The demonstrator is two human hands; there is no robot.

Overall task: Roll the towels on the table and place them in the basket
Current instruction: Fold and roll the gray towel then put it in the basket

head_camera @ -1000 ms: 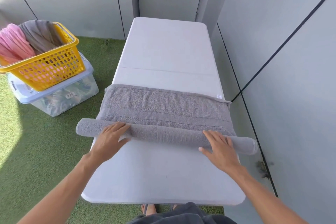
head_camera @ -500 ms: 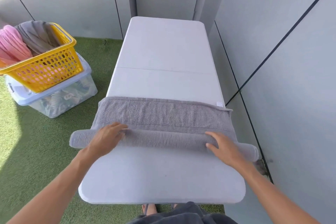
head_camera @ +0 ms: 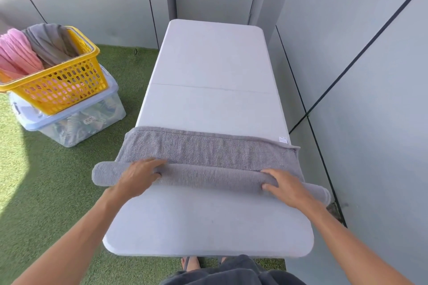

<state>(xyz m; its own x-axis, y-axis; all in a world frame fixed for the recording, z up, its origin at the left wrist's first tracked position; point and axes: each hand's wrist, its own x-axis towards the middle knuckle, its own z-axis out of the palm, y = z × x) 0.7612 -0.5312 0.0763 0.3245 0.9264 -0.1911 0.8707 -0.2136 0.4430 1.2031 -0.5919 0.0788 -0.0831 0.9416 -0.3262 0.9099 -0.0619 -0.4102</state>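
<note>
Bare forearms, dark grey garment, sandalled feet

Both forearms are uncovered from wrist to the near edge of the view — no sleeve, watch, ring or band shows on the left hand [head_camera: 136, 177] or the right hand [head_camera: 286, 186]. At the near edge, a dark grey garment [head_camera: 231, 272] of soft, creased cloth covers the lap. Just beyond it the toes of two feet [head_camera: 191, 264] show under the table's near edge — a dark strap crosses the left one; the right is mostly hidden.
</note>
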